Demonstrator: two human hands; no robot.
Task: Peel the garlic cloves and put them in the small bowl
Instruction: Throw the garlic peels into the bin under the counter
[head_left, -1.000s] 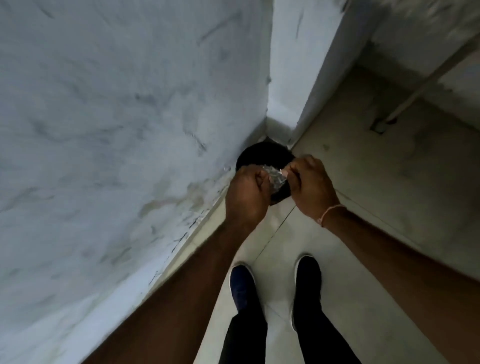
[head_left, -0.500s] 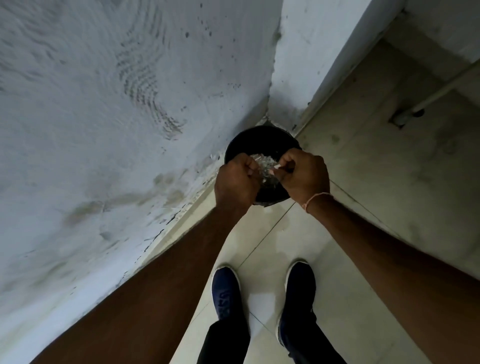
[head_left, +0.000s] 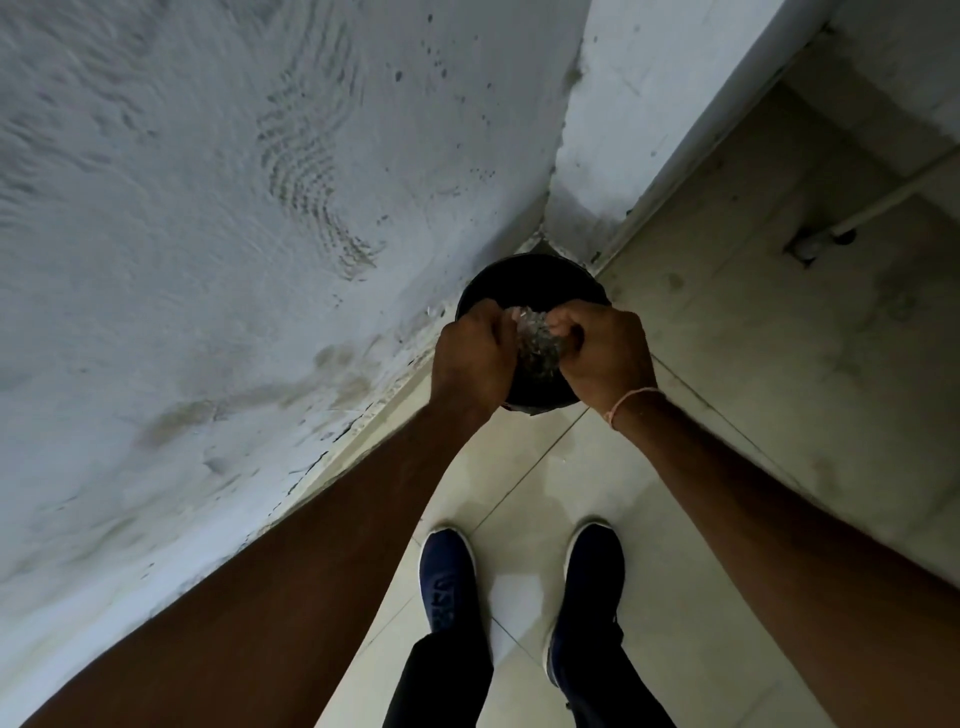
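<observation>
Hands meet above a round black bin standing on the tiled floor in the far wall corner: left hand and right hand both curl around a crinkly, silvery-clear wad between them.

Both hands have closed in, crushing the crinkly wad between them.

No legible text, label, brand, number or sign. The left navy shoe carries a faint dark marking on its upper; its characters cannot be read.
</observation>
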